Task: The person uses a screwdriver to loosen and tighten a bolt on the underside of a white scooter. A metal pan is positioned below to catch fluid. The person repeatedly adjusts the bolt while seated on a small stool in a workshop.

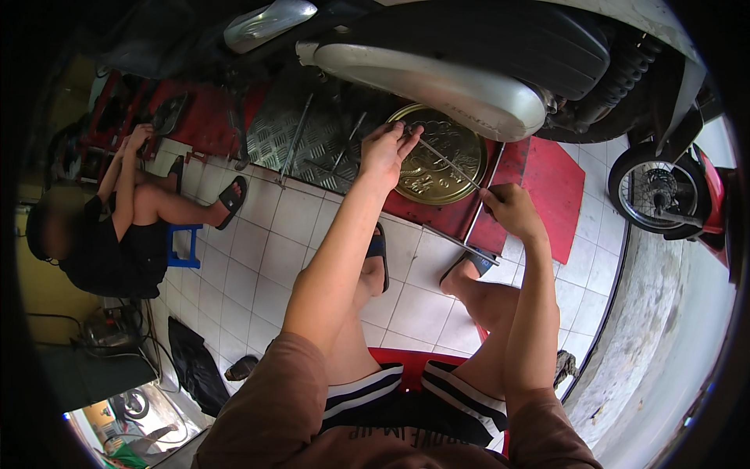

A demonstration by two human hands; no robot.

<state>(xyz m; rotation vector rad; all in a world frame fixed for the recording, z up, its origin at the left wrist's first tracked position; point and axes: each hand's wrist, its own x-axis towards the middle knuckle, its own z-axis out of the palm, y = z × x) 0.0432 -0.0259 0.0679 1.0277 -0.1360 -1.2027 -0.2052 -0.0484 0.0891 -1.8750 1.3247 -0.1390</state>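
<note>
Metal rod [447,162] is held at both ends: the left hand [384,152] pinches its tip with half-closed fingers, the right hand [509,209] is closed around its lower end.

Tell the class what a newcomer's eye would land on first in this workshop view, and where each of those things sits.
The round gold tin lid on the red mat at top centre draws the eye first, lying just below the motorcycle's silver exhaust. Over it the left hand and right hand hold a long thin metal tool between them. At far left, another person sits on a small blue stool.
</note>
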